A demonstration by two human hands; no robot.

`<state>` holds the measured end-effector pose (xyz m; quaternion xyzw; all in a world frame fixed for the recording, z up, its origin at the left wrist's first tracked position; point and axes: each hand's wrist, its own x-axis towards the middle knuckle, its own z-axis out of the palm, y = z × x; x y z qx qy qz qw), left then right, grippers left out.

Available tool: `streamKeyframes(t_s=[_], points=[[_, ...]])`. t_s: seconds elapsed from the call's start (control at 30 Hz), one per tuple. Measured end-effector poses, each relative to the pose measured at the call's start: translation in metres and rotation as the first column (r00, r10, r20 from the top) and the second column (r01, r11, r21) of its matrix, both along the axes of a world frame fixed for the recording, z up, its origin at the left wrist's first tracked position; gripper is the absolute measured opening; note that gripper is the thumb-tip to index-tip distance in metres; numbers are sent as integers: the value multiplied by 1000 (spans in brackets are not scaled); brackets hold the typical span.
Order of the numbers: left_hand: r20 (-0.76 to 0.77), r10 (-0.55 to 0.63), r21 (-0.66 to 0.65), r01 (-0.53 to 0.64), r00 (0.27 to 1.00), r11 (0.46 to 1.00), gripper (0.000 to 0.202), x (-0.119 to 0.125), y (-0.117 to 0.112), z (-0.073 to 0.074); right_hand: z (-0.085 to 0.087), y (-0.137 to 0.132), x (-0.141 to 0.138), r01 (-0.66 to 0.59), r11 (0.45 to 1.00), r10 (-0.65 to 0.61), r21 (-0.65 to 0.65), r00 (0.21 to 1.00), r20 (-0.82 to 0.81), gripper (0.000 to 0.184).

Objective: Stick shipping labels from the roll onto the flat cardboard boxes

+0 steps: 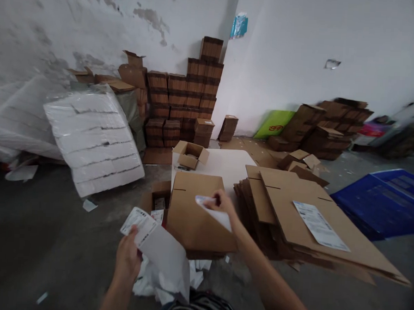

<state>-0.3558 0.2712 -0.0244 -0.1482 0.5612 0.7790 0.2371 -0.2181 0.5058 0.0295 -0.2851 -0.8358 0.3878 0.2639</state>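
Note:
My left hand is closed on a strip of printed shipping labels, whose white backing paper curls down toward my lap. A single label is pinched by its upper edge in my right hand. It hangs over a flattened cardboard box on top of a stack directly ahead of me. Part of that cardboard is hidden behind the label and my right forearm.
To the right, another stack of flattened cartons carries a labelled sheet. A small open box sits on the white table. Beyond are bundled cartons, a plastic-wrapped white pile and a blue crate.

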Motion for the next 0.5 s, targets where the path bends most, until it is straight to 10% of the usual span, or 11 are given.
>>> streamKeyframes(t_s=[0.27,0.37,0.5], points=[[-87,-353,-132,341,932,931,22,26,9,-8,-72,-11,23,21,979,-101,201,912,397,76],[-31,-307,-82,304,951,949,18,25,10,-9,-87,1,42,286,958,-273,2,914,300,82],[18,-227,-65,227,974,972,18,21,12,1,-93,9,52,339,915,-314,-218,939,139,77]])
